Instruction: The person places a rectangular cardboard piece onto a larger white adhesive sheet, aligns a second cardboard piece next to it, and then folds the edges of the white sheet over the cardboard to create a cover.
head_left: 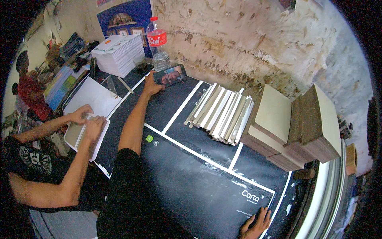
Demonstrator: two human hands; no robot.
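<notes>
My left arm stretches across the black tabletop (183, 175) to the far side, where my left hand (152, 84) grips the left end of a smartphone (171, 75). The phone lies on its long side, leaning back near a plastic bottle (161, 59) with a red cap and red label; its lit screen shows a picture. At the lower right, my right hand (256, 224) rests on the tabletop with its fingers stretched out, beside a white line. Nothing shows in it. A bundle of narrow white and grey board strips (223, 113) lies between the phone and the board stacks.
Stacks of grey-brown board (272, 115) stand along the wall at the right. A tall paper stack (118, 55) and a small glass (140, 63) stand at the far left. Beside me, a co-worker's hands (89, 119) press on a white-edged board near a white sheet (93, 97).
</notes>
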